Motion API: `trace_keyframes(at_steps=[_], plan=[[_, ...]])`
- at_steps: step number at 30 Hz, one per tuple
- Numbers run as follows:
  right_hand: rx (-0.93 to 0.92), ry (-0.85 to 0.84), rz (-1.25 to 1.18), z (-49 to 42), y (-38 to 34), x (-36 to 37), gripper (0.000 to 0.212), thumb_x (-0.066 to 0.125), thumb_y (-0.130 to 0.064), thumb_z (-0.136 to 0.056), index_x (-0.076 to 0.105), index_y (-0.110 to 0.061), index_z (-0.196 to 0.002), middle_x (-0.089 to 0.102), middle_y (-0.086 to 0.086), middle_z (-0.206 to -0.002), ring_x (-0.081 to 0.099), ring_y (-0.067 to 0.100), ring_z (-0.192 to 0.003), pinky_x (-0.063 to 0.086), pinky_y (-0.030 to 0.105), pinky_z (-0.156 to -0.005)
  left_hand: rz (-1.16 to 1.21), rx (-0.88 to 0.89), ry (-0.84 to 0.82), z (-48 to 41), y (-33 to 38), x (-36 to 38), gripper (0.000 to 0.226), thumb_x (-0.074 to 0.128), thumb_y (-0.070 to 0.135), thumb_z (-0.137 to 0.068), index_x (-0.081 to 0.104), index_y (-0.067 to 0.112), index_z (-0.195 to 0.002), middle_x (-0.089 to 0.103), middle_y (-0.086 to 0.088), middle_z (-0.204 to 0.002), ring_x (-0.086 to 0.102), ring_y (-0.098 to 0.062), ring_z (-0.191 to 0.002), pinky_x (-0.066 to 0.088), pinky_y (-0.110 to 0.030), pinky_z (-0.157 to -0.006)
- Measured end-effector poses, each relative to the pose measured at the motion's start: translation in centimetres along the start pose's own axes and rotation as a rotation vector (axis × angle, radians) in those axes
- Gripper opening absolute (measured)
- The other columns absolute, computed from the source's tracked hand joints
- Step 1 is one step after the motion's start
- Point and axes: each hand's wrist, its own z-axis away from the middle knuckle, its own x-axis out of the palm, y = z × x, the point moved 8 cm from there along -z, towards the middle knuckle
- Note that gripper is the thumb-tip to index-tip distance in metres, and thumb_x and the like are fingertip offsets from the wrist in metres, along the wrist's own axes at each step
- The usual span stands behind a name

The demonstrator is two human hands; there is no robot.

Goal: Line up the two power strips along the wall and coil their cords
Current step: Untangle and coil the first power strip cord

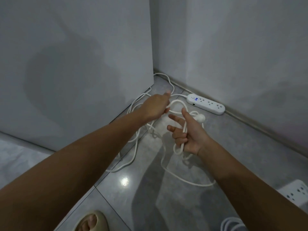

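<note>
I see grey tiled floor with bright light glare near centre, white cabinet panel far left, beige sandal at near edge.

This looks like a room corner in a home. Plain pale walls meet at a low skirting over a glossy grey tiled floor, which mirrors a ceiling light. A flat white panel, maybe the side of a cupboard or appliance, stands on the left. Household power strips lie on the floor: one along the skirting with a blue light lit, another at the right edge. A bare foot in a soft slipper suggests indoor, domestic life.
</note>
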Motion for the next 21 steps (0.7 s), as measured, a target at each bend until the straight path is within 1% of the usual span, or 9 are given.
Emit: trace_keyframes(at_steps=[3,5,6,9,11,14,16,18,21], plan=[[-0.016,-0.007,0.018,0.2,-0.5,0.8,0.046,0.050,-0.064,-0.086,0.062,-0.020,-0.095,0.057,0.005,-0.072,0.032,0.003,-0.036,0.025,0.010,-0.030,-0.203,0.095,-0.001,1.2,0.3,1.1,0.060,0.019,0.039,-0.104,0.064,0.006,-0.081,0.063,-0.006,-0.076,0.059,-0.020,-0.073,0.038,-0.028,-0.071],[-0.048,0.046,0.070,0.1,-0.8,1.1,0.043,0.053,-0.062,-0.087,0.062,-0.020,-0.082,0.057,0.002,-0.064,0.036,0.005,-0.039,0.029,0.011,-0.032,-0.329,0.135,-0.023,1.8,0.5,2.1,0.056,0.019,0.035,-0.105,0.064,0.003,-0.101,0.067,-0.014,-0.096,0.061,-0.028,-0.093,0.041,-0.032,-0.080],[-0.079,0.093,0.090,0.0,-1.2,1.1,0.040,0.055,-0.058,-0.088,0.061,-0.020,-0.079,0.055,0.000,-0.059,0.038,0.005,-0.040,0.031,0.012,-0.034,-0.383,0.148,-0.019,2.0,0.6,2.3,0.054,0.020,0.035,-0.105,0.063,0.003,-0.103,0.067,-0.014,-0.097,0.061,-0.029,-0.095,0.042,-0.034,-0.080],[-0.154,0.216,0.082,-0.4,-2.4,0.3,0.024,0.058,-0.042,-0.092,0.068,-0.020,-0.086,0.055,-0.002,-0.068,0.047,0.006,-0.052,0.038,0.018,-0.046,-0.472,0.207,0.009,3.0,0.6,2.7,0.054,0.020,0.042,-0.103,0.057,0.011,-0.080,0.059,-0.006,-0.078,0.059,-0.026,-0.081,0.043,-0.032,-0.073],[-0.182,0.227,0.034,-0.5,-3.2,0.3,0.025,0.053,-0.036,-0.096,0.069,-0.019,-0.086,0.059,-0.004,-0.076,0.053,0.008,-0.066,0.041,0.023,-0.062,-0.397,0.237,0.004,3.4,0.1,2.8,0.059,0.019,0.046,-0.103,0.053,0.013,-0.067,0.063,-0.009,-0.071,0.062,-0.026,-0.074,0.049,-0.035,-0.075],[-0.229,0.247,0.023,-0.3,-4.5,0.3,0.030,0.044,-0.034,-0.099,0.059,-0.020,-0.078,0.064,-0.005,-0.084,0.057,0.011,-0.079,0.040,0.028,-0.076,-0.257,0.190,0.057,3.4,-2.3,1.4,0.067,0.023,0.050,-0.101,0.058,0.009,-0.062,0.067,-0.009,-0.067,0.066,-0.025,-0.071,0.050,-0.033,-0.075],[-0.240,0.218,-0.038,-0.3,-5.3,0.2,0.032,0.042,-0.033,-0.100,0.053,-0.019,-0.073,0.067,-0.001,-0.091,0.059,0.014,-0.082,0.041,0.029,-0.079,-0.246,0.144,0.064,3.2,-4.6,0.4,0.067,0.023,0.051,-0.100,0.056,0.014,-0.055,0.061,-0.001,-0.057,0.062,-0.020,-0.064,0.045,-0.028,-0.069],[-0.227,0.154,-0.140,-0.2,-6.1,0.1,0.036,0.039,-0.035,-0.102,0.049,-0.018,-0.071,0.070,0.003,-0.093,0.064,0.019,-0.086,0.046,0.033,-0.080,-0.228,0.111,0.066,3.3,-6.5,-0.4,0.064,0.024,0.050,-0.100,0.052,0.019,-0.053,0.061,-0.003,-0.059,0.063,-0.021,-0.065,0.045,-0.028,-0.068],[-0.249,0.031,-0.348,0.4,-7.8,0.4,0.043,0.034,-0.033,-0.103,0.044,-0.017,-0.065,0.072,0.006,-0.076,0.070,0.025,-0.078,0.056,0.037,-0.071,-0.275,0.105,0.045,3.7,-7.9,-0.6,0.061,0.021,0.050,-0.100,0.050,0.021,-0.056,0.067,-0.006,-0.066,0.064,-0.018,-0.067,0.047,-0.028,-0.073]])
